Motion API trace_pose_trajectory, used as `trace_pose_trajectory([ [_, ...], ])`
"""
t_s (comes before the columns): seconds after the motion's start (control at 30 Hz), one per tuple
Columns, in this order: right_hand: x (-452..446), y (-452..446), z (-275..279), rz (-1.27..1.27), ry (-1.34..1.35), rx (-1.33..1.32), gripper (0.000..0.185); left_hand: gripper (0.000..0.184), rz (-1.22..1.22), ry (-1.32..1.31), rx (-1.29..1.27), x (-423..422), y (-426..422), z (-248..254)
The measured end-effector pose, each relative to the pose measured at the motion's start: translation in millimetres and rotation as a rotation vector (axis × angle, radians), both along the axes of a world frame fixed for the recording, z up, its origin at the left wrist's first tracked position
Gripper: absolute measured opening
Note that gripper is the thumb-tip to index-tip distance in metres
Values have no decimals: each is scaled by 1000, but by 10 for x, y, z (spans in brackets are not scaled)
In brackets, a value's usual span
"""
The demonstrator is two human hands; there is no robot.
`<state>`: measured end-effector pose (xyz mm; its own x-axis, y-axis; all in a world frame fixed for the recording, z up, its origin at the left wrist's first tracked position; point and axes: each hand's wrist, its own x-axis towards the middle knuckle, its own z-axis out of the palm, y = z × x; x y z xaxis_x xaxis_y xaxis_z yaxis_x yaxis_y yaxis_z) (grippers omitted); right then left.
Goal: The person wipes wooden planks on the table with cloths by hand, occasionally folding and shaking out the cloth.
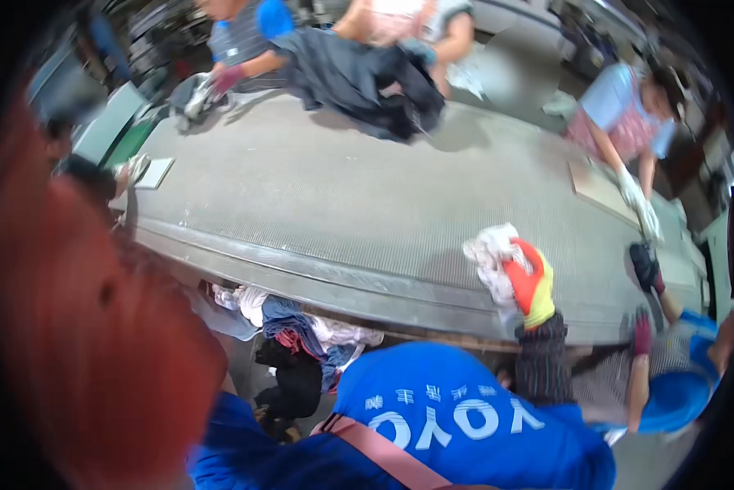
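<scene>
My right hand (532, 282), in an orange and yellow glove, is closed around a crumpled white cloth (491, 257). It holds the cloth over the near edge of a grey ribbed conveyor belt (326, 188). A dark striped cuff covers that wrist. At the left, a large blurred red shape (105, 343) stands very close to the camera; it could be my left gloved hand, but no fingers can be made out. Below the belt lies a heap of mixed clothes (297, 335), with white, blue, red and black pieces.
Across the belt, one person handles a dark garment (359, 77) and another holds a greyish cloth (191, 102). White gloves of a person at the right rest by a flat board (600, 192). More gloved hands reach in at both ends. A metal rail (301, 265) edges the belt.
</scene>
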<state>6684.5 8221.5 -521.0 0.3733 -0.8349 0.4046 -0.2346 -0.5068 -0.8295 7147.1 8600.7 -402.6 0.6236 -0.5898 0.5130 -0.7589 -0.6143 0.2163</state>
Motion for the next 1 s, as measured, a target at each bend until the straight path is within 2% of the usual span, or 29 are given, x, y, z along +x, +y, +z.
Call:
trace_pose_trajectory([
  [0.17, -334, 185, -65, -80, -123, 81, 35, 37, -122, -59, -36, 14, -109, 127],
  [0.23, -486, 48, -125, -28, -92, -5, 36, 37, -156, -87, -81, -82, -153, 173],
  [0.37, -844, 169, 87, -86, 20, -9, 37, 38, -260, -126, -154, -438, -510, 480],
  [0.47, -1162, 51, -69, -109, 39, 37, 35, 39, -467, -194, -320, -1000, -843, 788],
  [0.53, -1078, 145, -199, -131, -138, 171, 33, 40, -627, -244, -422, -1435, -935, 976],
  [0.57, -883, 332, -110, -124, -140, 48, 29, 40, -675, -228, -466, -1438, -779, 1014],
  [0.63, -886, 297, -293, -107, -244, 210, 34, 41, -866, -91, -526, -1719, -943, 673],
  [0.67, -874, 259, -382, -92, -267, 222, 36, 41, -922, 113, -558, -1772, -1015, 291],
  [0.7, -925, 162, -504, -90, -320, 246, 38, 46, -964, 678, -654, -1883, -1121, -212],
  [0.77, -949, 217, -431, -41, -336, 308, 43, 37, -682, 657, -790, -2019, -1087, -1152],
  [0.83, -994, 121, -544, -20, -242, 227, 44, 36, -314, 1130, -833, -2245, -848, -1557],
  [0.9, -885, 141, -423, 60, -252, 244, 44, 35, -168, 1112, -871, -2410, -443, -1466],
  [1.0, -819, 170, -419, 100, -219, 271, 43, 35, -27, 1008, -923, -2620, 199, -1825],
])
